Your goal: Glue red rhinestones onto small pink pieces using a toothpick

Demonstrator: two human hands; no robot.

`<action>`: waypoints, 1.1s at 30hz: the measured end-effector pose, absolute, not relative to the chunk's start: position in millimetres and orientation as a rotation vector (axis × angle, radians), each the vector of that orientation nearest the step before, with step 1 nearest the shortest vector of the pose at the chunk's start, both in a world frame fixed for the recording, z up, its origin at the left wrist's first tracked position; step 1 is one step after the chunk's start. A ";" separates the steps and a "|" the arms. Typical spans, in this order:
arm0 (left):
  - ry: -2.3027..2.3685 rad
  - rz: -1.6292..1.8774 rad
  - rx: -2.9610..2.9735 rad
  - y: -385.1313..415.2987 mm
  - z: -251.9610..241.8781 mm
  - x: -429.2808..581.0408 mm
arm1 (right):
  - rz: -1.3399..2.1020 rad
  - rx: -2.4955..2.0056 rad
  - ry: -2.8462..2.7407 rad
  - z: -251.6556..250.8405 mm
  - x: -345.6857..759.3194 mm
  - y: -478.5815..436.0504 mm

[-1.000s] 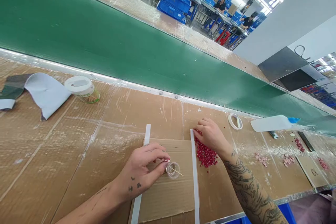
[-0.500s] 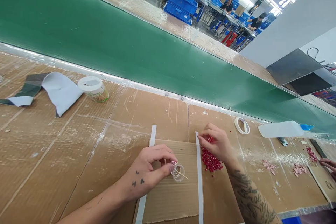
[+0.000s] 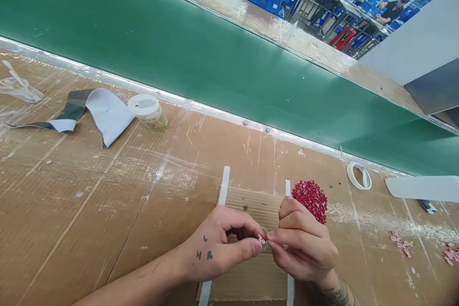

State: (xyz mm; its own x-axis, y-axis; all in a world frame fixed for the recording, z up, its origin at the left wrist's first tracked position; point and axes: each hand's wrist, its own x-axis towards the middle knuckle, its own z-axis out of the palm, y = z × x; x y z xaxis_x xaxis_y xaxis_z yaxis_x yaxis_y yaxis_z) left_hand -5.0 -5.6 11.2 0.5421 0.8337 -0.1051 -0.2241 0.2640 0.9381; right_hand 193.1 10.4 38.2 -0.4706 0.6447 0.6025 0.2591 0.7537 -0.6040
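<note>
My left hand (image 3: pixel 224 244) pinches a small pink piece (image 3: pixel 261 240) between thumb and forefinger, above the corrugated cardboard sheet (image 3: pixel 247 279). Against that piece, the closed fingertips of my right hand (image 3: pixel 304 241) hold a tiny red bead (image 3: pixel 266 237). Both hands meet over a small clear cup (image 3: pixel 264 247), which they mostly hide; the stick seen in it earlier cannot be made out. Just beyond my right hand lies a heap of red beads (image 3: pixel 311 198). White tape strips (image 3: pixel 224 185) run along the sheet's left and right sides.
Pink pieces (image 3: pixel 402 244) lie in small groups at right. A tape roll (image 3: pixel 359 175) and a white bottle (image 3: pixel 423 188) are near the green belt (image 3: pixel 201 62). A lidded jar (image 3: pixel 147 112) and a fabric scrap (image 3: pixel 109 114) sit at left. People work in the background.
My right hand has come from the bead heap leftward and down to my left fingertips, bringing a red bead to the pink piece. The view has turned slightly left and down.
</note>
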 end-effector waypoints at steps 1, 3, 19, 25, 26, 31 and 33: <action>0.688 0.801 1.075 -5.8 11.4 -5.0 | 0.545 -0.677 -2.064 38.0 193.0 10.1; 0.684 0.805 1.076 -6.5 11.6 -4.7 | 0.542 -0.668 -2.067 37.3 193.0 9.5; 0.710 0.738 1.041 -3.9 14.0 -5.6 | 0.549 -0.623 -2.150 33.9 198.9 9.4; 0.662 0.699 0.917 -4.8 11.9 -5.9 | 0.647 -0.591 -2.156 32.8 200.6 10.9; 0.655 0.698 0.911 -4.7 11.8 -5.9 | 0.661 -0.588 -2.158 32.4 200.7 11.3; 0.647 0.669 0.843 -2.7 11.4 -5.4 | 0.679 -0.563 -2.160 29.1 200.1 14.0; 0.659 0.663 0.809 -1.9 11.2 -5.5 | 0.670 -0.553 -2.166 28.6 199.5 15.1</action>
